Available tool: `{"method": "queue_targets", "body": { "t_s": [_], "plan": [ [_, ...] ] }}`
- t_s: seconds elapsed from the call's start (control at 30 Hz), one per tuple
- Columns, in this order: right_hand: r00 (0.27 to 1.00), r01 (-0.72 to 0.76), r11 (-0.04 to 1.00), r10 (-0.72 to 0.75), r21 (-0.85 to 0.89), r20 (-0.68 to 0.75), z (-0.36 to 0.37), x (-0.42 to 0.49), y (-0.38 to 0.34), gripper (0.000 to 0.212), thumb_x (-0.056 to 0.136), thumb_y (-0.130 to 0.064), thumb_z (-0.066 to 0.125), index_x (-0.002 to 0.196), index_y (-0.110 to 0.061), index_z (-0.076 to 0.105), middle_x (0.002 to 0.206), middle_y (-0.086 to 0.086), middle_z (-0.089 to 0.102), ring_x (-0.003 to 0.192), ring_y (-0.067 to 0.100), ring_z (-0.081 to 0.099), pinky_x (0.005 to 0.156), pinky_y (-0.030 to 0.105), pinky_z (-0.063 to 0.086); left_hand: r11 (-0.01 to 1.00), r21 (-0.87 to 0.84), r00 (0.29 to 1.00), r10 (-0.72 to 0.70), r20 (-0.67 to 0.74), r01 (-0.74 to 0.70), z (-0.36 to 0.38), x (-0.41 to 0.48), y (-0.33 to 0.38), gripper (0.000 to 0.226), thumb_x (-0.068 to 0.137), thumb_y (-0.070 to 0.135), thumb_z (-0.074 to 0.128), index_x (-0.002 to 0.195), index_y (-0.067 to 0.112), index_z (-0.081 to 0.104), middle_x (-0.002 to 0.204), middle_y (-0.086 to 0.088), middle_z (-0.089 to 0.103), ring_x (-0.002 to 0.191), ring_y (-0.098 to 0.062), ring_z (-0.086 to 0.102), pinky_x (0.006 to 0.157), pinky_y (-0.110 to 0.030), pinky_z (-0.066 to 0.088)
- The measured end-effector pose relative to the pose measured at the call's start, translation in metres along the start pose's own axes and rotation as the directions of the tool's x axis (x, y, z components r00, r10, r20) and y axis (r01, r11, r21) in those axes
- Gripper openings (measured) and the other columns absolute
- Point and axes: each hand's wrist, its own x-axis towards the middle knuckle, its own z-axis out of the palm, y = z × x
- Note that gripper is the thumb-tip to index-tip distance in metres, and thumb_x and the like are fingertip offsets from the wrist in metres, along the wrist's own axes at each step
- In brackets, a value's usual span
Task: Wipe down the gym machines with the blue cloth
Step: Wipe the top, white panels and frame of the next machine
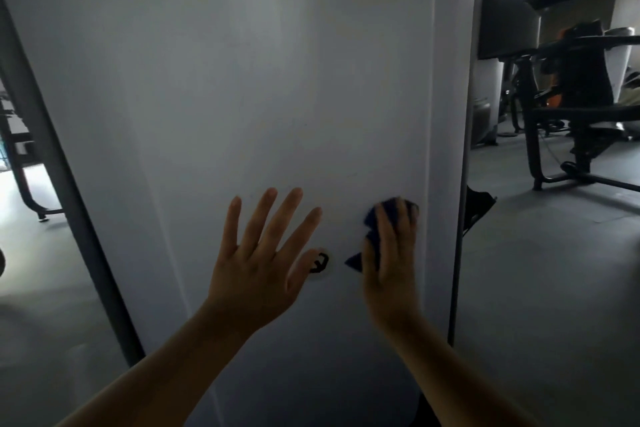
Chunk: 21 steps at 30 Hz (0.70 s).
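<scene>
Blue cloth (372,236) lies under right hand (391,263) fingers (398,218).

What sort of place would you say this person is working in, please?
Most likely a gym: a black weight machine with orange parts stands on the grey floor at right, and the right hand presses a blue cloth against a tall white panel.
</scene>
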Motion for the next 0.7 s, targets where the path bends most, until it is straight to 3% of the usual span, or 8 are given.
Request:
{"method": "queue_targets", "body": {
  "t_s": [0.1,0.2,0.27,0.4,0.5,0.57,0.63,0.7],
  "plan": [
    [0.947,0.313,0.942,-0.3,-0.123,0.11,0.006,-0.009,0.001,0.053,0.118,-0.027,0.044,0.169,-0.02,0.033,0.181,0.004,0.014,0.168,0.034,0.007,0.133,0.062,0.019,1.0,0.005,1.0,-0.022,0.017,0.022,0.002,-0.011,-0.009,0.068,0.109,0.051,0.061,0.168,0.023,0.041,0.178,-0.014,0.027,0.164,-0.039,0.027,0.124,-0.074,0.028],
    [0.992,-0.096,0.995,0.098,0.026,-0.081,0.013,-0.007,-0.012,0.059,0.117,-0.021,0.048,0.172,-0.023,0.026,0.182,-0.004,0.006,0.169,0.027,0.0,0.131,0.065,0.022,0.999,0.01,0.999,-0.04,0.026,0.04,0.006,-0.021,-0.013,0.068,0.111,0.049,0.059,0.17,0.023,0.038,0.179,-0.013,0.026,0.165,-0.038,0.025,0.126,-0.073,0.026],
    [0.978,-0.177,0.982,0.182,0.061,-0.097,0.022,-0.007,-0.03,0.059,0.117,-0.022,0.046,0.172,-0.024,0.025,0.182,-0.003,0.002,0.169,0.028,-0.006,0.132,0.066,0.017,0.999,0.026,0.999,-0.024,0.038,0.023,0.009,-0.024,-0.017,0.069,0.112,0.051,0.056,0.171,0.024,0.034,0.18,-0.012,0.023,0.166,-0.037,0.023,0.127,-0.072,0.025],
    [0.923,0.373,0.915,-0.349,-0.155,0.164,0.022,-0.016,-0.025,0.054,0.116,-0.027,0.046,0.169,-0.019,0.034,0.181,0.009,0.016,0.168,0.039,0.005,0.132,0.067,0.013,0.998,0.061,1.0,0.02,0.017,-0.021,0.015,-0.026,-0.026,0.071,0.112,0.056,0.055,0.172,0.026,0.033,0.179,-0.01,0.025,0.165,-0.036,0.026,0.127,-0.07,0.028],
    [0.996,-0.004,0.996,-0.004,-0.089,-0.09,0.02,-0.012,-0.017,0.056,0.117,-0.024,0.047,0.17,-0.023,0.03,0.182,0.001,0.012,0.169,0.027,0.001,0.134,0.063,0.009,0.996,0.081,1.0,0.021,-0.008,-0.021,0.017,-0.028,-0.025,0.071,0.111,0.057,0.054,0.172,0.026,0.032,0.179,-0.01,0.027,0.164,-0.035,0.028,0.125,-0.07,0.032],
    [0.938,-0.287,0.954,0.299,0.092,-0.174,0.024,-0.016,-0.027,0.057,0.119,-0.027,0.043,0.172,-0.03,0.023,0.182,-0.005,0.005,0.169,0.021,-0.003,0.134,0.063,0.013,0.995,0.102,0.999,0.026,-0.02,-0.024,0.018,-0.029,-0.025,0.072,0.111,0.057,0.053,0.172,0.026,0.031,0.179,-0.01,0.027,0.163,-0.035,0.03,0.124,-0.07,0.035],
    [0.992,-0.108,0.994,0.107,-0.009,-0.062,0.031,-0.03,-0.033,0.058,0.118,-0.027,0.042,0.172,-0.031,0.022,0.182,-0.001,0.005,0.169,0.029,-0.003,0.134,0.064,0.012,0.994,0.107,0.999,0.036,-0.024,-0.033,0.018,-0.028,-0.026,0.072,0.111,0.058,0.052,0.172,0.025,0.031,0.179,-0.01,0.028,0.163,-0.036,0.03,0.123,-0.07,0.036],
    [0.94,0.319,0.935,-0.291,-0.154,0.178,0.034,-0.049,-0.024,0.054,0.118,-0.028,0.043,0.17,-0.023,0.031,0.182,0.006,0.013,0.168,0.037,0.006,0.132,0.067,0.012,0.993,0.112,0.999,0.042,-0.023,-0.039,0.02,-0.029,-0.027,0.072,0.111,0.058,0.052,0.172,0.025,0.031,0.178,-0.01,0.028,0.162,-0.036,0.031,0.123,-0.07,0.036]
  ]
}}
